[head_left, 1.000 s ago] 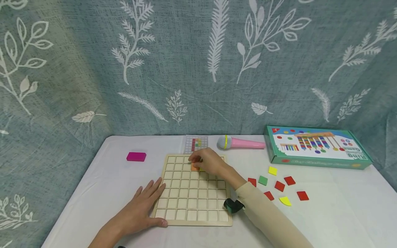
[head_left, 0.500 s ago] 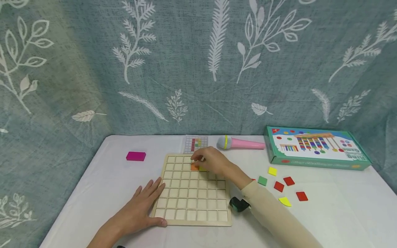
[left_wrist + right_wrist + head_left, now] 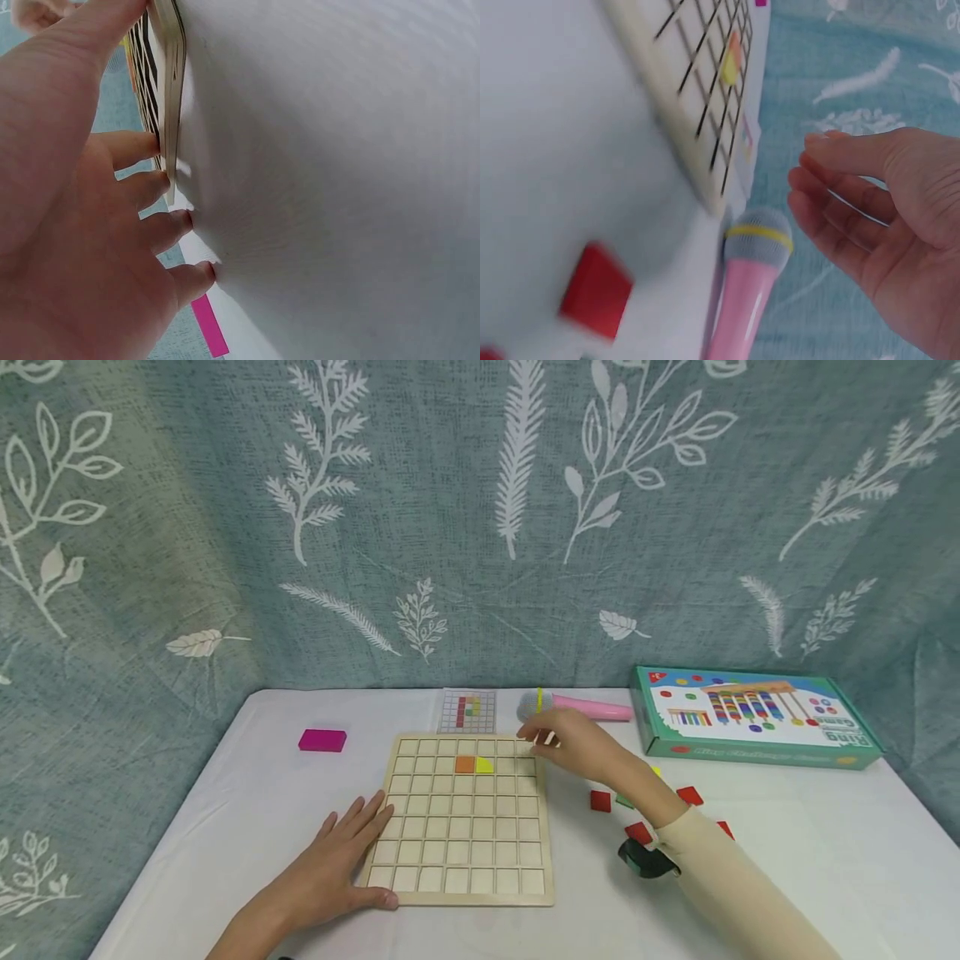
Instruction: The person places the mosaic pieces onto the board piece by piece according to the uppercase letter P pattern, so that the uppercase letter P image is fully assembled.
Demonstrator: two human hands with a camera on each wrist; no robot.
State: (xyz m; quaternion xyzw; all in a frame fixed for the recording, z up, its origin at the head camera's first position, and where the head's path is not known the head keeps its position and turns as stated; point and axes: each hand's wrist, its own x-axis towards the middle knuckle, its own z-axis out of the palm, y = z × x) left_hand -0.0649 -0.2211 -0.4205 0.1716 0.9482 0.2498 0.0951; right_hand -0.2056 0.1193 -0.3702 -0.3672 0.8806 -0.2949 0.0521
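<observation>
Grid board: two tiles seated, right hand empty above far right corner

Grid board (image 3: 465, 818) lies flat on the white tabletop (image 3: 225, 827), near its middle. An orange tile (image 3: 465, 765) and a yellow tile (image 3: 484, 766) sit side by side in its second row. The left hand (image 3: 341, 860) lies flat against the board's near left edge, fingers straight and spread. The right hand (image 3: 581, 747) hovers over the far right corner, fingers loosely curled, holding nothing. Loose red tiles (image 3: 600, 801) lie on the tabletop just right of the board, partly hidden by the forearm. A pattern card (image 3: 467, 711) lies just beyond the board, next to a pink microphone (image 3: 581, 706).

Judgement: keep the board braced, check the card for colour, take one loose tile by its edges and seat it square in its cell.
</observation>
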